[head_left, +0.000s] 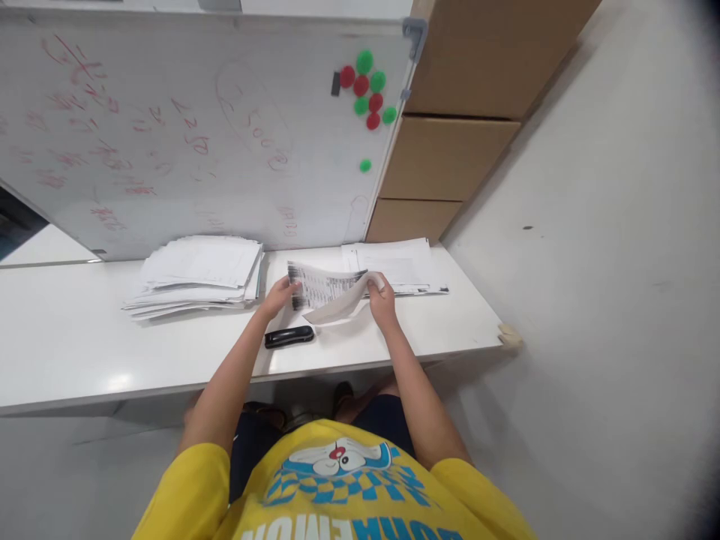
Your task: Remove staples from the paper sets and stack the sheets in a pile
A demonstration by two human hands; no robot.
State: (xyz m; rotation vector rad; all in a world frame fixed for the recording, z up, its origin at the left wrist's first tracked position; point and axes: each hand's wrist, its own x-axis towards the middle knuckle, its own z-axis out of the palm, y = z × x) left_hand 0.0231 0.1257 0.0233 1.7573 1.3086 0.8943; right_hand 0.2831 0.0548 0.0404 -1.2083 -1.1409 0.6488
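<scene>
Printed sheets of paper [329,289] are held up between my two hands over the white table. My left hand [280,297] pinches their left edge, and the dark print faces up. At the other end my right hand [382,300] is closed on the right edge, where a sheet curls over toward me with its pale side showing. How many sheets are held, I cannot tell. A black stapler [289,337] lies on the table just below my left hand, touched by neither hand.
A tall paper stack [196,262] lies left on the table [67,330]. A flatter pile [413,262] sits behind my right hand. At the back leans a whiteboard [225,135] with round magnets, beside cardboard boxes [450,157]. A wall [607,225] bounds the right.
</scene>
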